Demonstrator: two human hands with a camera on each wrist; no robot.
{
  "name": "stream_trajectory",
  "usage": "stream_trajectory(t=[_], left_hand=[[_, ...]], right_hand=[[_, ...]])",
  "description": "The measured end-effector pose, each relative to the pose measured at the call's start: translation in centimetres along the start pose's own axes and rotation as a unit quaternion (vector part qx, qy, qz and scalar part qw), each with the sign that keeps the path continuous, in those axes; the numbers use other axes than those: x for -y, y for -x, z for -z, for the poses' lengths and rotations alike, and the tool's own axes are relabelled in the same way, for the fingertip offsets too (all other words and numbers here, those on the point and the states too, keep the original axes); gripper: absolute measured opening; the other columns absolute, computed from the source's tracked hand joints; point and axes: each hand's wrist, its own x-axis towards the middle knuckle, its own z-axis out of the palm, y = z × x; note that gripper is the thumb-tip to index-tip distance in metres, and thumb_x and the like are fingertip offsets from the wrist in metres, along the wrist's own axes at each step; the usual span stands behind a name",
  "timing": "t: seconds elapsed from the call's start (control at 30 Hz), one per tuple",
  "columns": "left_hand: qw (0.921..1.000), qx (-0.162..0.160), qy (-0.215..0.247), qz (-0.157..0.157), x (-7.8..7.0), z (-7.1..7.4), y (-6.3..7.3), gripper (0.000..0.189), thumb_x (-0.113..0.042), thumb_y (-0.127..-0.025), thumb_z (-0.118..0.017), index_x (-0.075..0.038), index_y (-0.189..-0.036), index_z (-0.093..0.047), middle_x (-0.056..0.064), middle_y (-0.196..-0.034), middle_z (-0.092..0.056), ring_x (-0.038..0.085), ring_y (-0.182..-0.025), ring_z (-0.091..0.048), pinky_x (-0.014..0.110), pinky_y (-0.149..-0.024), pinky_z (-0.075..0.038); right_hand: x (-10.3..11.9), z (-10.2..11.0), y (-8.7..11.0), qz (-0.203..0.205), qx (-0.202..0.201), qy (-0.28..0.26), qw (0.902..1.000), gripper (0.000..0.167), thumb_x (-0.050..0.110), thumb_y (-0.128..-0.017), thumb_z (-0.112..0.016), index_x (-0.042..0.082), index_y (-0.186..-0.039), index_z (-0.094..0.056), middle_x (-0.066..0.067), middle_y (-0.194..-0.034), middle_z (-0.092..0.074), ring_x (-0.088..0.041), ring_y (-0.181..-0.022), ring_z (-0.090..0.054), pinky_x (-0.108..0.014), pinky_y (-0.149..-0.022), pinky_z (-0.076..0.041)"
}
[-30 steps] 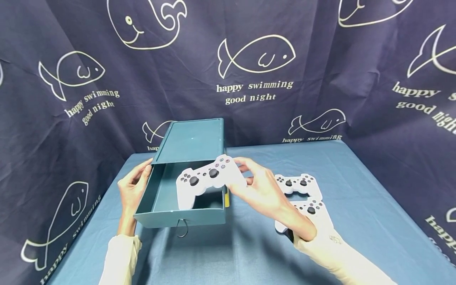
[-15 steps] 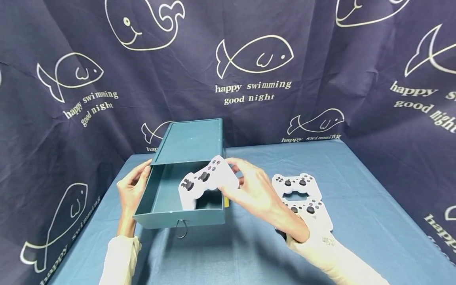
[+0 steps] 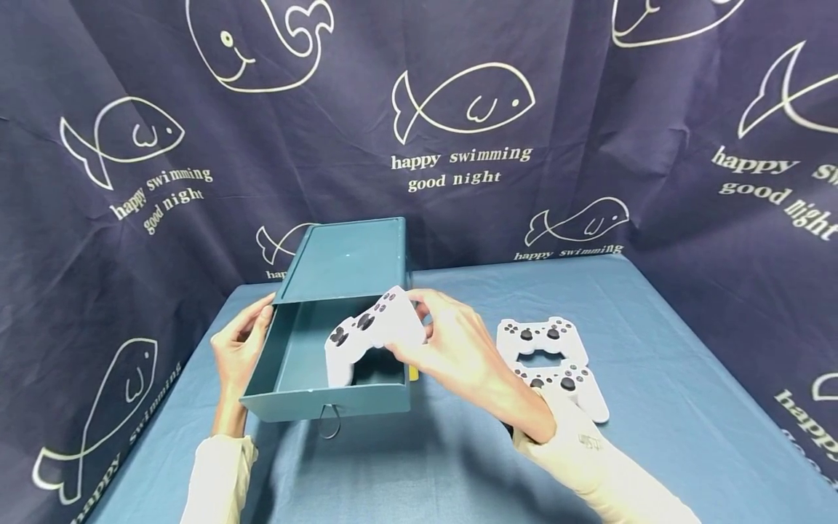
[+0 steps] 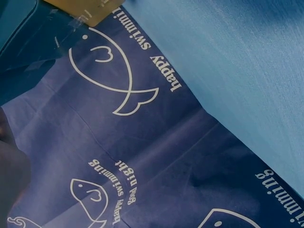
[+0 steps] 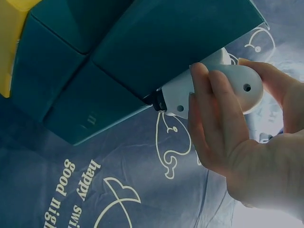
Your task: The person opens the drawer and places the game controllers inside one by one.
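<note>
My right hand (image 3: pixel 452 349) grips a white game controller (image 3: pixel 373 331) by its right handle. The controller is tilted, its left handle lower, over the front opening of a pulled-out teal drawer (image 3: pixel 327 400). The right wrist view shows the fingers curled round the controller (image 5: pixel 244 88), beside the teal drawer's outer side. With thumb and fingers, my left hand (image 3: pixel 241 346) holds the drawer's left side near the front edge of the teal case (image 3: pixel 347 258). In the left wrist view only a dark, blurred part of that hand shows at the left edge.
Two more white controllers lie at the right on the blue cloth, the rear one (image 3: pixel 543 338) by the front one (image 3: pixel 589 397), which my right forearm partly covers. A metal ring pull (image 3: pixel 330 422) hangs from the drawer front. Behind stands a dark fish-print curtain (image 3: pixel 465 218).
My right hand has moved a little left with the controller, which has turned more steeply, its left handle down inside the drawer opening. The left hand keeps its place on the drawer.
</note>
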Motion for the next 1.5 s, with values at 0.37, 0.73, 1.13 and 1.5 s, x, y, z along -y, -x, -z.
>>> stream_trajectory(t=[0.37, 0.73, 1.13, 1.5], left_hand=[[1.0, -0.002, 0.0, 0.003, 0.1, 0.0, 0.0, 0.021, 0.015, -0.094, -0.065, 0.019, -0.115, -0.069, -0.008, -0.088, -0.076, -0.003, -0.065, -0.063, 0.011, -0.06, -0.046], [0.9999, 0.001, -0.009, -0.007, -0.1, -0.1, -0.1, 0.021, 0.016, -0.093, -0.064, 0.019, -0.114, -0.069, -0.009, -0.089, -0.076, -0.005, -0.067, -0.063, 0.012, -0.061, -0.046], [1.0, -0.001, -0.005, -0.003, -0.2, 0.0, 0.0, 0.021, 0.016, -0.094, -0.064, 0.02, -0.114, -0.068, -0.007, -0.087, -0.076, -0.005, -0.066, -0.063, 0.011, -0.06, -0.046], [1.0, -0.001, -0.003, -0.002, 0.0, 0.0, 0.0, 0.021, 0.016, -0.094, -0.064, 0.02, -0.114, -0.068, -0.009, -0.086, -0.075, -0.004, -0.066, -0.064, 0.011, -0.06, -0.046]], right_hand=[[0.6, -0.6, -0.6, 0.03, 0.024, 0.039, 0.9985, 0.038, 0.024, -0.081, -0.083, 0.01, -0.115, -0.072, 0.005, -0.087, -0.063, -0.01, -0.074, -0.058, -0.031, -0.063, -0.049], [1.1, -1.0, -1.1, 0.038, 0.034, 0.085, 0.9951, 0.024, 0.023, -0.079, -0.084, 0.014, -0.099, -0.074, 0.006, -0.078, -0.056, -0.011, -0.073, -0.053, -0.031, -0.059, -0.045], [0.9, -1.3, -1.3, 0.064, 0.029, 0.077, 0.9946, 0.02, 0.025, -0.08, -0.085, 0.021, -0.08, -0.065, 0.008, -0.073, -0.052, -0.009, -0.068, -0.051, -0.029, -0.056, -0.044], [0.5, -1.5, -1.4, 0.07, 0.049, 0.084, 0.9929, 0.026, 0.027, -0.083, -0.084, 0.011, -0.101, -0.074, 0.001, -0.083, -0.059, -0.013, -0.073, -0.055, -0.029, -0.063, -0.047]])
